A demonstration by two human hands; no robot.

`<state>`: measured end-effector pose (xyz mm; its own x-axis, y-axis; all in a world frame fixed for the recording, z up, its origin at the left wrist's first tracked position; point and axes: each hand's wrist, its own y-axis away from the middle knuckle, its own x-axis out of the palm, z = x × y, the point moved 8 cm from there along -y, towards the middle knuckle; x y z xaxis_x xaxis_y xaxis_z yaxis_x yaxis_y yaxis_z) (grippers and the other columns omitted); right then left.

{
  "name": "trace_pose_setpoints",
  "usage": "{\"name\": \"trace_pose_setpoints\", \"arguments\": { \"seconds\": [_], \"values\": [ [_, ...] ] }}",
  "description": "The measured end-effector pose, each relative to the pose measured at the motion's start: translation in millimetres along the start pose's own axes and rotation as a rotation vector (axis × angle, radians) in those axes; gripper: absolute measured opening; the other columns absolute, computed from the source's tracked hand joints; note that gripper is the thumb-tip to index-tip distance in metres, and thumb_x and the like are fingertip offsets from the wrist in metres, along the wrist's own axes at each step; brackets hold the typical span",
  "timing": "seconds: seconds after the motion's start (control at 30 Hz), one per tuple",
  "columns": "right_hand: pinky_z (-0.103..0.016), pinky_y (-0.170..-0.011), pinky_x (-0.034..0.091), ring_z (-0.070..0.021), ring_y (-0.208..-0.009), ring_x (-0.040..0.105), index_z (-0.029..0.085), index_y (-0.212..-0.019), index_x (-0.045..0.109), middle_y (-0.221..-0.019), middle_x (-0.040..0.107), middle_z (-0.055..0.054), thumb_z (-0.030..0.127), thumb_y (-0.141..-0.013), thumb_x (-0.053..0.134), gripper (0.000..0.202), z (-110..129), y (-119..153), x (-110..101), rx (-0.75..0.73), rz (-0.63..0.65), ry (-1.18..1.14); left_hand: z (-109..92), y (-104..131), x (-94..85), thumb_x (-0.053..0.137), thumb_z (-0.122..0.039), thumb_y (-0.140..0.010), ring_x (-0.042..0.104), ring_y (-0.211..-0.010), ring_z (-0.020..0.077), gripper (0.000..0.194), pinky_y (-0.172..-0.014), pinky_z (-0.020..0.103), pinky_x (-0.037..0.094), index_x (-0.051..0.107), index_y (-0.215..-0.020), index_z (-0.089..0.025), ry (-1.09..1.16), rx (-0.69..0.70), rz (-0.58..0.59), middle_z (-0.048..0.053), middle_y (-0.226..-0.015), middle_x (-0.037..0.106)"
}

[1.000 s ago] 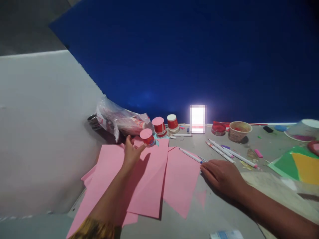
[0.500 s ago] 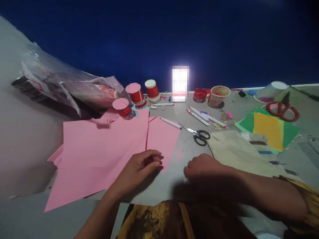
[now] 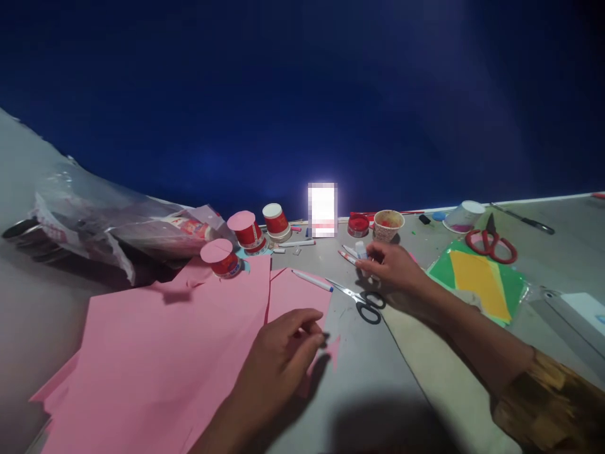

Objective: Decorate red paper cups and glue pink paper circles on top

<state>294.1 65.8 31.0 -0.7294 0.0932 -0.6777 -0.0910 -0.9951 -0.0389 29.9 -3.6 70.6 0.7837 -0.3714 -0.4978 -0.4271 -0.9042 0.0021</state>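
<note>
My right hand [image 3: 394, 268] is closed round a small white bottle [image 3: 360, 250], its capped top showing past the fingertips. It is over the felt-tip pens [image 3: 348, 257], behind the black-handled scissors [image 3: 371, 307]. My left hand [image 3: 288, 350] hovers at the right edge of the pink paper sheets [image 3: 179, 340]; its fingers are loosely curled, with a gap between thumb and forefinger and nothing plainly held. A pink paper scrap [image 3: 334, 353] lies just right of it. A white pen with a blue tip [image 3: 312, 280] rests across a smaller pink sheet, beside the scissors.
Red paper cups [image 3: 276, 224] with pink or white tops stand at the back left, near a plastic bag [image 3: 118, 214]. A glowing phone [image 3: 322, 211], a red tub [image 3: 358, 226] and a speckled cup [image 3: 389, 226] line the back. Red-handled scissors [image 3: 491, 243] lie on coloured paper [image 3: 479, 280].
My right hand has moved forward from the near table to the pens, and a white bottle now shows in it. My left hand stays by the pink paper. The view has tilted up.
</note>
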Motion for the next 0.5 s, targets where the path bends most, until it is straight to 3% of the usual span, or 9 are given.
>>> {"name": "trace_pose_setpoints", "arguments": {
  "seconds": [0.1,0.2,0.3,0.37,0.5],
  "values": [
    [-0.028,-0.057,0.041,-0.0164,-0.061,0.055,0.02,-0.077,0.061,-0.065,0.063,0.0,0.052,-0.083,0.073,0.036,-7.1,1.6,15.5,0.024,0.068,-0.438,13.8,-24.0,19.1,0.063,-0.035,-0.092,0.073,-0.083,0.0195,0.02,-0.077,0.029,0.057,0.077,-0.099,-0.023,0.104,-0.012,-0.078,0.004,-0.091,0.079],
    [-0.027,-0.057,0.044,-0.0147,-0.063,0.055,0.019,-0.08,0.067,-0.069,0.062,0.002,0.047,-0.076,0.082,0.032,-4.1,8.4,21.6,0.038,0.047,-0.561,36.3,-34.5,37.3,0.065,-0.038,-0.09,0.069,-0.076,0.0184,0.02,-0.07,0.027,0.055,0.077,-0.095,-0.022,0.22,-0.083,-0.109,0.003,-0.083,0.076],
    [-0.03,-0.063,0.05,-0.0167,-0.068,0.06,0.019,-0.089,0.072,-0.076,0.066,0.0,0.047,-0.082,0.079,0.03,0.8,11.5,23.0,0.029,0.026,-0.634,49.4,-34.8,40.3,0.066,-0.04,-0.089,0.067,-0.071,0.0178,0.021,-0.064,0.026,0.053,0.075,-0.088,-0.021,0.282,-0.149,-0.157,0.003,-0.079,0.073],
    [-0.032,-0.067,0.052,-0.0181,-0.07,0.062,0.02,-0.088,0.073,-0.078,0.069,-0.002,0.043,-0.085,0.078,0.024,10.6,12.7,20.0,-0.104,-0.008,-0.517,51.0,-35.0,36.1,0.067,-0.039,-0.088,0.067,-0.069,0.018,0.02,-0.062,0.026,0.053,0.074,-0.086,-0.02,0.31,-0.176,-0.191,0.003,-0.077,0.073],
    [-0.036,-0.078,0.051,-0.0214,-0.083,0.067,0.022,-0.095,0.073,-0.09,0.077,-0.007,0.03,-0.092,0.076,0.01,44.1,32.1,18.3,-0.573,-0.134,-0.164,44.9,-37.9,28.1,0.072,-0.033,-0.085,0.067,-0.072,0.0178,0.013,-0.068,0.028,0.054,0.075,-0.085,-0.021,0.32,-0.129,-0.236,0.002,-0.077,0.072]
  ]
}}
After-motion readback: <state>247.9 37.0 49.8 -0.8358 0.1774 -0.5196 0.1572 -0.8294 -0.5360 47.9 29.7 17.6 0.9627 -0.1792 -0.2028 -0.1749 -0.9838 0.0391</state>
